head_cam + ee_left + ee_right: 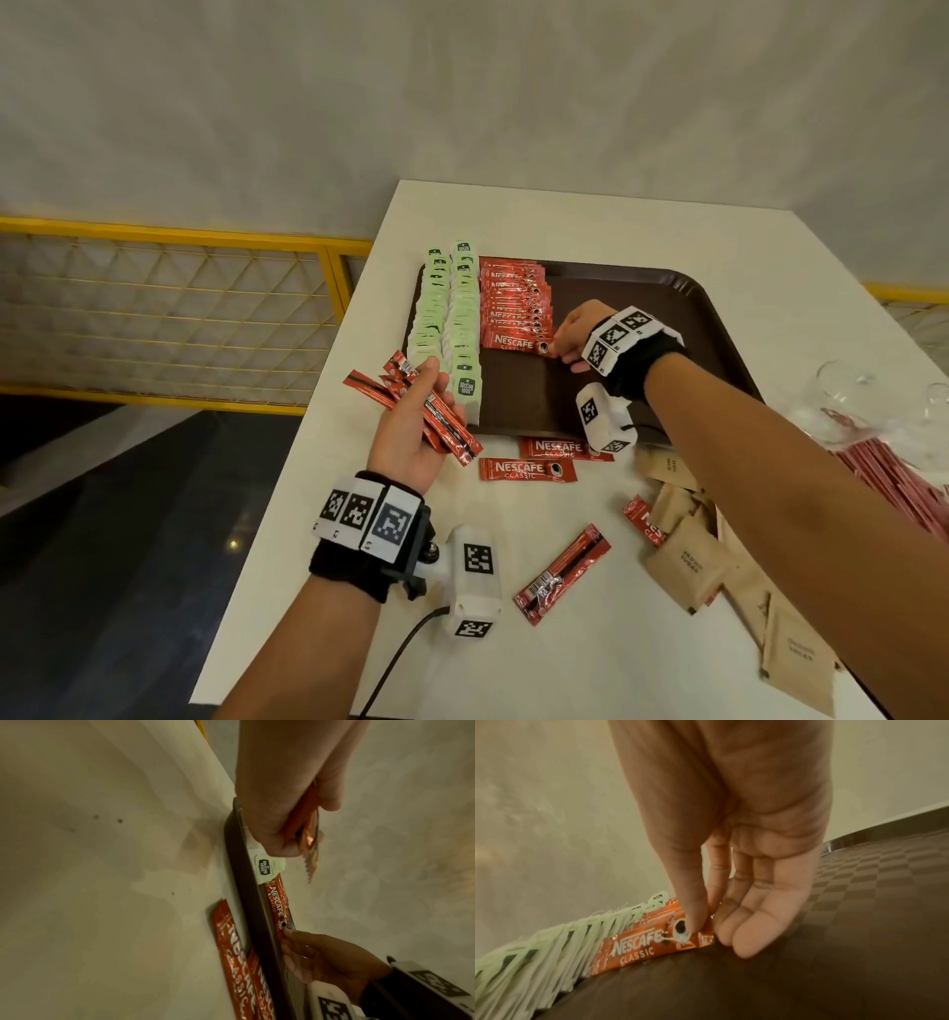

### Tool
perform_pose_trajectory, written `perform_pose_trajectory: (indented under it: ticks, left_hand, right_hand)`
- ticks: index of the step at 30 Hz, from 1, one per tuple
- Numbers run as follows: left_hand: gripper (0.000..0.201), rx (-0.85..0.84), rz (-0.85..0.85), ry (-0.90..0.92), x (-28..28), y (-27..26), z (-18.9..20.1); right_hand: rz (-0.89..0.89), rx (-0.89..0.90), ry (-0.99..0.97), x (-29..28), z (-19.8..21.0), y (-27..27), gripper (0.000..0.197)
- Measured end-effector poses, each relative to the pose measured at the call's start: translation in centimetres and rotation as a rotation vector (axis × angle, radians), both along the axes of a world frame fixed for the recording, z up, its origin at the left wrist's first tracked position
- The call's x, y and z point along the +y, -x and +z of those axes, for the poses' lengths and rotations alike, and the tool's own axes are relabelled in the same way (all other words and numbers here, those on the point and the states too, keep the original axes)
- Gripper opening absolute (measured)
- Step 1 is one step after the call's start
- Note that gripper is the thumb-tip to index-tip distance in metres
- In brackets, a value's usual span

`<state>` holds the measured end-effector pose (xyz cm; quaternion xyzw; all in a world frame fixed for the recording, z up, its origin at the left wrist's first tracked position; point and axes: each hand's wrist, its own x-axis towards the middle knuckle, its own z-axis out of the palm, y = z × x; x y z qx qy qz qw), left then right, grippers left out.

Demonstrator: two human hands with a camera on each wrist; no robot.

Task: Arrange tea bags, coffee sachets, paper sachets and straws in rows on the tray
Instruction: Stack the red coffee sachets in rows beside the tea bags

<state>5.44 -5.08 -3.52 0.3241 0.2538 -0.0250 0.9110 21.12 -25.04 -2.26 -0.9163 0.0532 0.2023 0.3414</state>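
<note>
On tray, R hand pinches end of nearest coffee sachet w/ thumb & fingertips, at front of red sachet row. L hand, palm up off tray's near-left corner, fingers curled round a bunch of sachets. Two tea bag rows lie left of red row. Loose sachets, brown paper sachets & straws lie on white table.

The tray sits at the far side of the surface. On its left part run two rows of tea bags, with a row of coffee sachets just right of them. Near the tray's near edge lie two loose sachets. Paper sachets lie at the near right, straws further right.
</note>
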Motion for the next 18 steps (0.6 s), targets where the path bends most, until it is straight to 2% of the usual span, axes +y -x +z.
perform_pose_trajectory:
  ticks: [3,8,12,16,18]
  left_hand:
    - [0.016,0.000,-0.008,-0.016,-0.1,-0.1,0.1]
    - [0.013,0.004,-0.023,-0.036,0.2,-0.2,0.0]
    - [0.025,0.005,-0.068,-0.046,-0.1,0.1,0.3]
    - [0.028,0.008,-0.097,-0.052,-0.1,0.2,0.3]
    - [0.028,0.010,-0.103,-0.061,0.1,0.3,0.3]
  right_hand:
    - [-0.031,0.022,-0.043,0.6,0.7,0.5,0.013]
    - [-0.046,0.035,-0.059,1.4,0.9,0.5,0.018]
    - [-0.048,0.038,-0.087,1.3,0.7,0.6,0.016]
    - [0.004,-0.106,0.052,1.6,2.3,1.5,0.024]
    - [0.090,-0.180,0.057,2.0,4.1,3.5,0.023]
